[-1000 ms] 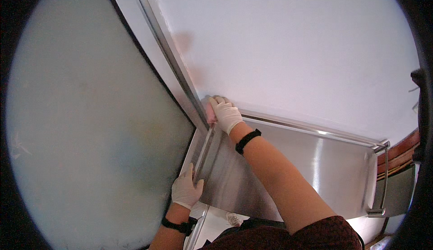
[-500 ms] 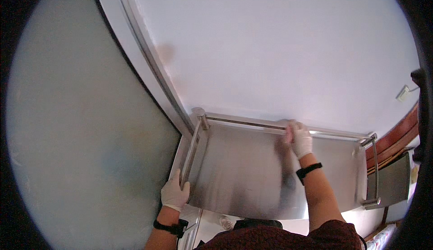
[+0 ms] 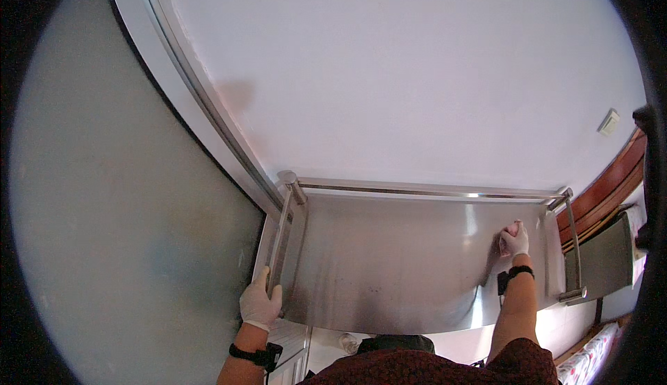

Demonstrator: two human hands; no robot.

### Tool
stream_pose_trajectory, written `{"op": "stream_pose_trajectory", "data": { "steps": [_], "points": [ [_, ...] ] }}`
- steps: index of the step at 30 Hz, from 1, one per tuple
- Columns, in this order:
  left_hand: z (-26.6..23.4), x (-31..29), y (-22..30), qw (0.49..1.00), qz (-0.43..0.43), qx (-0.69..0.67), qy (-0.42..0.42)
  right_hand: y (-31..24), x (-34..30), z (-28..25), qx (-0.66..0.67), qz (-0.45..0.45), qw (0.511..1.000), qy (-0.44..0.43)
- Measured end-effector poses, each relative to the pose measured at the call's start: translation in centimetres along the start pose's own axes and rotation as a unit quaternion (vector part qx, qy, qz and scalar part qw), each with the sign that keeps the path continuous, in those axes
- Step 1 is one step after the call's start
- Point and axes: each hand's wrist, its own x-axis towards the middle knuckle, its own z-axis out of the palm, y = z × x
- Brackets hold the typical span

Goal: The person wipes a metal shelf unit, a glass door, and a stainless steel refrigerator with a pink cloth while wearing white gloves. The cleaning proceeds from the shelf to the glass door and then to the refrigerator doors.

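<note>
A stainless steel shelf [image 3: 389, 260] with tubular rails round its sides and back spreads out before me. My right hand [image 3: 518, 240], in a white glove, presses a bunched pink cloth [image 3: 505, 244] onto the right part of the steel surface. The fingers are closed round the cloth, which is partly hidden by them. At the shelf's front left corner my gloved left hand [image 3: 260, 304] grips the left side rail [image 3: 280, 240], index finger and thumb on either side of it. Both wrists carry black bands.
Close on the left stands a frosted glass panel [image 3: 139, 211] in a metal frame. Behind the shelf rises a white wall [image 3: 403, 72] with a switch [image 3: 608, 122] at far right. Brown wooden trim [image 3: 604, 183] and a grey box-like object [image 3: 601, 267] lie beyond the right rail.
My right hand has come off the back rail with the pink cloth and moved right and nearer, down onto the steel surface. My left hand keeps its place at the left rail.
</note>
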Motion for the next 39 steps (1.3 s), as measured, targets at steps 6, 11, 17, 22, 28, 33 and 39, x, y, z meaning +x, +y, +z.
{"op": "stream_pose_trajectory", "data": {
  "steps": [6,11,17,22,28,33,39],
  "points": [
    [-1.2,-0.3,0.8,1.0,0.002,-0.031,0.0,-13.2,-4.6,5.1,-0.046,-0.063,0.995,-0.065],
    [-2.6,-0.6,2.0,0.999,0.0,-0.046,0.009,-28.1,-13.1,10.8,-0.017,-0.196,0.971,-0.137],
    [-4.1,-0.8,3.2,0.999,-0.028,-0.014,-0.007,-42.8,-21.9,14.7,0.002,-0.414,0.877,-0.244],
    [-4.7,-0.8,4.1,0.999,-0.04,-0.004,-0.017,-48.8,-27.5,14.4,-0.002,-0.501,0.81,-0.303],
    [-4.1,-1.2,4.3,0.999,-0.042,-0.009,-0.007,-44.3,-36.8,10.3,-0.041,-0.632,0.67,-0.388],
    [-3.3,-0.6,3.0,0.999,-0.024,-0.038,-0.004,-37.5,-40.2,7.8,0.014,-0.652,0.656,-0.379],
    [-2.6,-0.4,1.7,0.999,0.006,-0.031,-0.015,-25.2,-35.6,3.2,0.041,-0.556,0.744,-0.369]
  ]
}}
